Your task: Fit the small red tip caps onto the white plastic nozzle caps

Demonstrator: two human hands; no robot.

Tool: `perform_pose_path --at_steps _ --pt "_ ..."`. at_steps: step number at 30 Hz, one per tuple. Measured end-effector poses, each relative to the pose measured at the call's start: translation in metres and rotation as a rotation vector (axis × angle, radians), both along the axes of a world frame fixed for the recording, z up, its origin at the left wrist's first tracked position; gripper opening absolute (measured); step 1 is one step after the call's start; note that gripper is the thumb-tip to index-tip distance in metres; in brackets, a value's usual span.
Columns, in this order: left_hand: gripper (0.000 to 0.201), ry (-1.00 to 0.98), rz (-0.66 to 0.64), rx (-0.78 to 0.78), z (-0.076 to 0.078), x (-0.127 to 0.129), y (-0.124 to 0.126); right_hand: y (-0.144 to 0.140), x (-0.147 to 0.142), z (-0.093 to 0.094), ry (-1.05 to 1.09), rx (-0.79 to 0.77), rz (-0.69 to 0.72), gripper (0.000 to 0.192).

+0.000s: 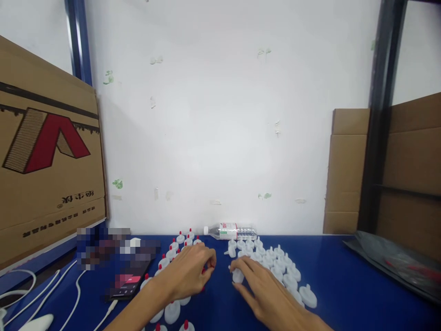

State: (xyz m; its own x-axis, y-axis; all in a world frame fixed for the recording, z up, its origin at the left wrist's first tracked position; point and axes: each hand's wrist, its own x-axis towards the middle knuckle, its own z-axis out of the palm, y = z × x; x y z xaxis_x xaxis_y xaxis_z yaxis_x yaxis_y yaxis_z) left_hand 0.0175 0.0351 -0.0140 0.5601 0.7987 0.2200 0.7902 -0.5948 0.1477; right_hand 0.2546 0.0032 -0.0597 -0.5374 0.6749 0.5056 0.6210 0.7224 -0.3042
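My left hand is closed, its thumb and fingers curled together above the left group of caps. Bits of red show at its fingers, but what they pinch is hidden. My right hand grips a white plastic nozzle cap between thumb and fingers, just above the blue table. Left of my hands stand rows of white nozzle caps with red tips, partly behind my left forearm. Beside and behind my right hand are several white nozzle caps without red tips.
A clear plastic bottle lies by the wall on the blue table. At left are a phone, white cables and a large cardboard box. A grey plastic bag lies at right, near folded cardboard.
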Motion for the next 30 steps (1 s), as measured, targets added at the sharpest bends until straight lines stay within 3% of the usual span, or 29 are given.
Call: perform_pose_path --at_steps 3,8,13,17,20,24,30 --pt "0.013 -0.106 -0.078 0.03 -0.005 0.001 -0.007 0.0 -0.003 -0.004 0.074 -0.032 0.006 0.044" --pt "0.017 -0.169 -0.204 0.026 -0.012 0.004 -0.01 0.0 -0.004 -0.007 0.108 -0.011 0.01 0.04" --pt "0.017 -0.267 -0.206 0.011 -0.018 0.007 -0.009 -0.002 -0.002 -0.006 0.16 0.026 0.074 0.027" --pt "0.014 -0.303 -0.17 0.057 -0.023 0.011 -0.01 -0.004 -0.003 -0.006 0.24 0.028 0.036 0.016" --pt "0.024 -0.331 -0.165 0.048 -0.022 0.016 -0.014 -0.004 -0.004 -0.008 0.281 0.027 0.017 0.006" --pt "0.037 -0.379 -0.196 -0.009 -0.02 0.02 -0.017 -0.004 -0.006 -0.011 0.306 0.075 0.021 0.008" --pt "0.04 -0.353 -0.208 -0.026 -0.019 0.019 -0.019 -0.002 -0.006 -0.012 0.263 0.194 0.054 0.015"
